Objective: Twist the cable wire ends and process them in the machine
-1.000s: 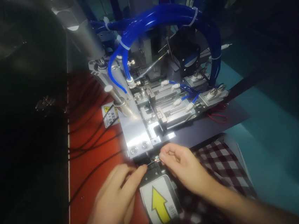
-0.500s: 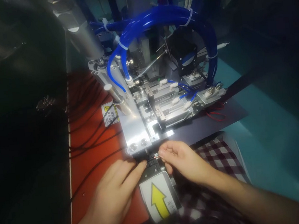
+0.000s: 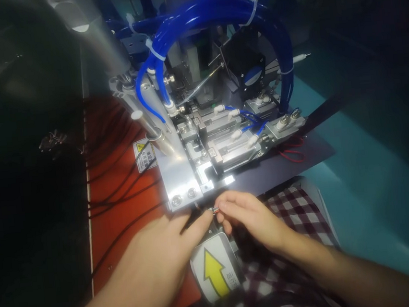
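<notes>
My right hand (image 3: pixel 247 217) is closed in a pinch, thumb against forefinger, on a small silvery piece with thin wires (image 3: pixel 216 210). Its exact kind is too small to make out. From the left my left hand (image 3: pixel 163 247) reaches in, fingers stretched and partly hidden at the front edge of the metal plate (image 3: pixel 180 177). Its thumb is spread away from the forefinger, and the thumb tip meets the small piece. Below the hands, a white label with a yellow arrow (image 3: pixel 215 270) covers a block. The dark fixture above this block is mostly hidden by my left thumb.
A pneumatic machine with silver slides (image 3: pixel 231 151) stands just beyond my hands. A thick blue tube bundle (image 3: pixel 212 10) arches over it. Black cables (image 3: pixel 122 202) cross the orange-red board (image 3: pixel 116 258) on the left. A metal cylinder (image 3: pixel 96 43) rises at the upper left.
My left hand has moved forward, and its thumb has gone from the dark fixture to the small piece. My right hand keeps its pinch nearly in place. The view has shifted slightly.
</notes>
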A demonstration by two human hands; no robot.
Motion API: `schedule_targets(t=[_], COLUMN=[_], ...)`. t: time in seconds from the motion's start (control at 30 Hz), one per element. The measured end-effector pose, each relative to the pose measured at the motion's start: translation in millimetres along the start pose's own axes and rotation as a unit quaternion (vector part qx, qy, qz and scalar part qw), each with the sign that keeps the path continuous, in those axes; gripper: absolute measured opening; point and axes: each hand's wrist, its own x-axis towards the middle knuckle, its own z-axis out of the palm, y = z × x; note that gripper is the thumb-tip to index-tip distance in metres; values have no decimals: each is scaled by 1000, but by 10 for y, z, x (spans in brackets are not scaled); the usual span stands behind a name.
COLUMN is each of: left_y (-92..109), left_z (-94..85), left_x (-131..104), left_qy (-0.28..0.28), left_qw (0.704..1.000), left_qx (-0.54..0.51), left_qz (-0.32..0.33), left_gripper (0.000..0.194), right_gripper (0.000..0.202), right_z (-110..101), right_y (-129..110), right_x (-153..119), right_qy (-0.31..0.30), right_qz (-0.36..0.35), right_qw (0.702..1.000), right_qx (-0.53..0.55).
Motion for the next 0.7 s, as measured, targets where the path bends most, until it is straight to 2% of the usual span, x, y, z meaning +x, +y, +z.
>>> schedule_targets(t=[0.2,0.3,0.53,0.7], left_y=[20,8,-64,-88], left_z=[8,6,103,156], left_x=[-11,-31,-120,-272], left_qy=[19,27,114,112], left_qw=[999,1000,992,992], left_qx=[27,-4,-40,-58], left_qz=[-5,-2,17,-32], left_gripper=[60,55,33,28], right_gripper=[21,16,20,25], right_z=[10,47,110,45], right_y=[-35,22,63,72], right_x=[7,16,13,30], right_qy=[11,30,38,-2], right_qz=[-1,-7,-5,13], right_qw=[999,999,999,1000], right_qx=[-49,-32,-29,6])
